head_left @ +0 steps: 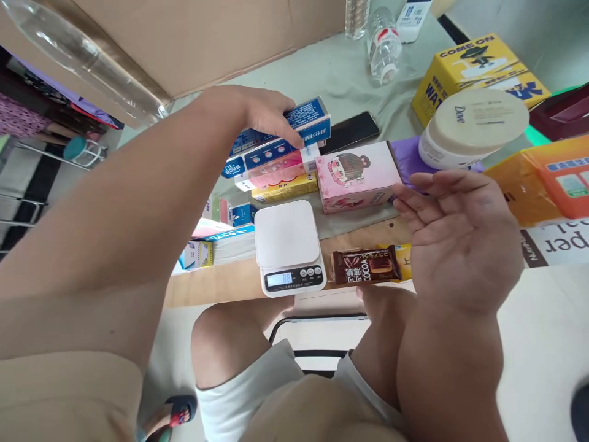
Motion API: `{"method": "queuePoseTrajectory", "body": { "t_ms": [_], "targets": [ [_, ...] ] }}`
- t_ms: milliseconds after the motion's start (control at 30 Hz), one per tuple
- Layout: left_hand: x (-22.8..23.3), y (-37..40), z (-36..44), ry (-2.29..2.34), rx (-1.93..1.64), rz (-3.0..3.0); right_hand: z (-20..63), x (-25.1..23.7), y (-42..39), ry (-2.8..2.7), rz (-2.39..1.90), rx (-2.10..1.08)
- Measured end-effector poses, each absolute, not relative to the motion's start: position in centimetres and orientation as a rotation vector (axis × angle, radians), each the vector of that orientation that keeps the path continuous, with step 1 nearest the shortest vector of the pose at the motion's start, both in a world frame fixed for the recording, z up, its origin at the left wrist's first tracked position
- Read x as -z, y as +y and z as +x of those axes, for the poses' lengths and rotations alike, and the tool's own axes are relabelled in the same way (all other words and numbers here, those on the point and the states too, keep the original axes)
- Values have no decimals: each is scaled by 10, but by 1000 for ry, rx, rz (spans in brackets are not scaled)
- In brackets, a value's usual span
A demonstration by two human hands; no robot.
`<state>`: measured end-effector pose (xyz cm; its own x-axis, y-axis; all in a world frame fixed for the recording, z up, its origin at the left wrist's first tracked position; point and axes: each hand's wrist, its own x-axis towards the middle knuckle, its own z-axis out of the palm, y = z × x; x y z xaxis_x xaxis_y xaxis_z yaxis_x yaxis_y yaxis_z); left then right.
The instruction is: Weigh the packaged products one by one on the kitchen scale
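Here, one white scale (288, 245), pan bare
Behind the scale, the left hand (257, 113) grips one blue box (299, 126) atop stacked boxes; right of it, the right hand (460, 236) hangs open, holding nothing, above one cocoa bar (365, 265)

"Dove" on jar lid (481, 116), "COCOA" on brown wrapper (367, 265)

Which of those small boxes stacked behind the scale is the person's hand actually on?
The left hand grips the blue and white box on top of the stack. The pink box and yellow box lie beneath it, untouched.
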<state>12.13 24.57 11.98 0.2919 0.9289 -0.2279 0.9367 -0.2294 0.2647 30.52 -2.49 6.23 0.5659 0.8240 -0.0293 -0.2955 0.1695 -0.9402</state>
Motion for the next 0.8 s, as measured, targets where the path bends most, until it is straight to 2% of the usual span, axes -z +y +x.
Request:
{"method": "queuePoseTrajectory", "body": {
  "t_ms": [133, 367, 633, 800],
  "targets": [
    [-124, 242, 120, 1572, 378, 2126, 304, -63, -22, -560, -1161, -847],
    [-130, 260, 123, 1472, 329, 1946, 299, -62, -15, -525, -1231, -847],
    [-109, 298, 107, 1349, 657, 1562, 290, -58, -9, -566, -1237, -858],
    [-91, 307, 98, 1381, 616, 1518, 279, -56, -6, -614, -1227, -882]
  ]
}}
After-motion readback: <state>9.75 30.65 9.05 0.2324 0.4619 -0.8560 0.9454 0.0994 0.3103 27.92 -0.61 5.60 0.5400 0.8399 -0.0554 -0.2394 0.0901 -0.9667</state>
